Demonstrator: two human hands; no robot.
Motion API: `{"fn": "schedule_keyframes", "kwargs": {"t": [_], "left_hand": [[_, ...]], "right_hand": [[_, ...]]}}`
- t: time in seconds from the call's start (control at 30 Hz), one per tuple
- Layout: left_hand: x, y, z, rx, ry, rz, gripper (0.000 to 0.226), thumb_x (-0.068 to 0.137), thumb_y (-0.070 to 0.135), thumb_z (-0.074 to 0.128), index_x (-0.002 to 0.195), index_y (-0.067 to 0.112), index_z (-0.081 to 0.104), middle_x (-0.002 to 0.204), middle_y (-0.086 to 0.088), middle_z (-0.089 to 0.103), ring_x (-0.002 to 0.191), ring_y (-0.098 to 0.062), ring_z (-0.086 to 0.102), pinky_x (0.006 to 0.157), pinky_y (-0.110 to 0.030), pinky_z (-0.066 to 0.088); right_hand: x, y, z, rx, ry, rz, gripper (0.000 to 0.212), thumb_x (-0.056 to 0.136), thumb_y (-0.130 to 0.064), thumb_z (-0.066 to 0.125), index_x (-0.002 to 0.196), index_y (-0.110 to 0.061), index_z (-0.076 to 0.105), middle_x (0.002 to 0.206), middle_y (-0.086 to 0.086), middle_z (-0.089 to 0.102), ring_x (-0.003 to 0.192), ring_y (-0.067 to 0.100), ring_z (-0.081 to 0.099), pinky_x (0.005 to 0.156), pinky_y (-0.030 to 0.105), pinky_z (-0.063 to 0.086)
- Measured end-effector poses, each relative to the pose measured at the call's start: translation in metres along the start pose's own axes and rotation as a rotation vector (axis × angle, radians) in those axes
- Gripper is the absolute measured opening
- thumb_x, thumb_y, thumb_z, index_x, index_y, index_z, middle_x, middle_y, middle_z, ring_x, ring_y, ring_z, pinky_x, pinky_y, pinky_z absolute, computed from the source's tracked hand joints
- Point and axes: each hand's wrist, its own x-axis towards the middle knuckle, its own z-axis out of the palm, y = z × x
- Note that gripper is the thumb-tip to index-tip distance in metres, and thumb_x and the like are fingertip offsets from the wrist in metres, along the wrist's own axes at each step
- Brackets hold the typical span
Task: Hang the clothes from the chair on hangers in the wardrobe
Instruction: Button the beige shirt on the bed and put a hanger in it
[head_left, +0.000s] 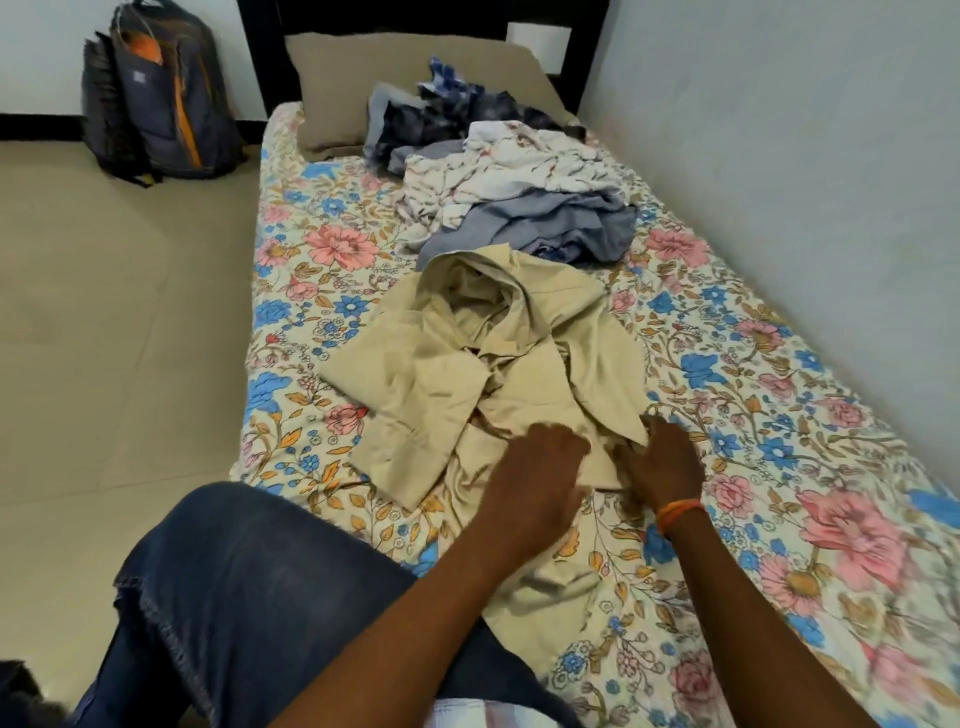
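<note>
**Beige shirt being gathered on bed; hanger and wardrobe not in view**

The beige shirt (498, 374) lies crumpled on the floral bedsheet (779, 415), near the bed's foot. The left hand (540, 467) rests on its lower edge, fingers curled into the cloth; blur prevents confirming a firm grip. The right hand (662, 457) sits just beside it, fingers bent down onto the fabric.

Recommendation: find the collar and both shoulders before lifting, so the shirt hangs straight.

The pile of clothes (519, 176) lies beyond, count indeterminate. No chair, hangers or wardrobe visible. Fingertips are partly hidden.
</note>
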Motion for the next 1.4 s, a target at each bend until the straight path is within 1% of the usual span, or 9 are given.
{"fn": "schedule_keyframes", "kwargs": {"t": [0.13,0.27,0.43,0.57,0.67,0.8,1.0,1.27,1.4], "left_hand": [[0.002,0.019,0.026,0.072,-0.124,0.043,0.043,0.078,0.022,0.074,0.114,0.008,0.055,0.108,-0.013,0.059,0.095,-0.034,0.057,0.073,-0.043,0.046],[0.016,0.024,0.026,0.038,0.029,-0.211,0.084,0.077,0.042,0.077,0.142,0.006,0.04,0.137,-0.017,0.047,0.114,-0.034,0.051,0.086,-0.046,0.049],[0.074,0.032,-0.008,0.093,0.291,-0.254,0.026,0.087,0.034,0.065,0.101,0.013,0.071,0.103,-0.005,0.067,0.094,-0.03,0.056,0.074,-0.041,0.039],[0.1,0.028,-0.059,-0.822,0.185,-0.549,0.047,0.098,0.041,0.053,0.083,-0.001,0.067,0.075,-0.014,0.069,0.07,-0.03,0.066,0.068,-0.042,0.051],[0.111,0.009,-0.086,-1.446,0.197,-0.724,0.029,0.101,0.024,0.054,0.112,-0.001,0.066,0.104,-0.021,0.073,0.097,-0.038,0.07,0.084,-0.052,0.057],[0.088,-0.021,-0.076,-1.702,0.262,-0.879,0.022,0.103,0.013,0.048,0.114,-0.001,0.061,0.104,-0.019,0.071,0.093,-0.03,0.069,0.072,-0.038,0.061],[0.024,-0.061,-0.041,-1.711,0.238,-1.075,0.035,0.101,0.018,0.053,0.132,0.001,0.055,0.126,-0.018,0.065,0.107,-0.029,0.066,0.075,-0.042,0.059],[-0.035,-0.054,-0.054,-1.297,-0.027,-0.748,0.034,0.087,0.019,0.075,0.118,0.008,0.068,0.109,-0.009,0.075,0.105,-0.026,0.07,0.091,-0.042,0.057],[-0.04,-0.056,-0.046,-1.405,0.151,-0.871,0.024,0.096,0.015,0.062,0.119,0.008,0.067,0.11,-0.013,0.074,0.106,-0.029,0.069,0.094,-0.052,0.054]], "right_hand": [[0.013,-0.012,-0.026,0.59,0.114,0.097,0.053,0.056,-0.044,0.069,0.079,0.004,0.071,0.067,0.009,0.057,0.069,0.019,0.05,0.065,0.033,0.038],[0.005,-0.061,-0.076,0.936,-0.055,0.089,0.009,0.082,-0.009,0.069,0.073,-0.009,0.069,0.058,-0.001,0.067,0.059,0.021,0.06,0.057,0.029,0.053],[-0.006,-0.121,-0.102,1.03,-0.173,-0.137,0.013,0.093,-0.007,0.063,0.084,-0.006,0.071,0.076,0.011,0.07,0.069,0.022,0.064,0.062,0.03,0.052],[-0.003,-0.126,-0.102,1.056,-0.115,-0.255,0.021,0.092,-0.028,0.069,0.099,-0.008,0.073,0.093,0.009,0.072,0.084,0.019,0.066,0.075,0.029,0.053],[-0.02,-0.115,-0.087,0.764,0.036,-0.314,0.044,0.085,-0.049,0.073,0.112,-0.014,0.068,0.104,0.001,0.071,0.091,0.015,0.067,0.072,0.028,0.055],[-0.033,-0.086,-0.063,0.797,-0.409,-0.074,0.042,0.074,-0.044,0.078,0.105,-0.016,0.069,0.101,0.006,0.073,0.086,0.02,0.07,0.073,0.037,0.056],[-0.057,-0.065,-0.011,0.836,-0.574,-0.042,0.029,0.08,-0.001,0.076,0.107,-0.009,0.069,0.093,0.008,0.075,0.069,0.011,0.066,0.056,0.025,0.051],[-0.067,-0.094,0.016,0.751,-0.345,-0.19,0.079,0.065,-0.017,0.092,0.133,-0.024,0.053,0.118,0.0,0.062,0.103,0.019,0.065,0.082,0.038,0.058],[-0.066,-0.103,0.012,0.754,-0.408,-0.239,0.052,0.07,-0.025,0.089,0.116,-0.016,0.066,0.104,0.001,0.075,0.094,0.017,0.071,0.071,0.027,0.056]]}}
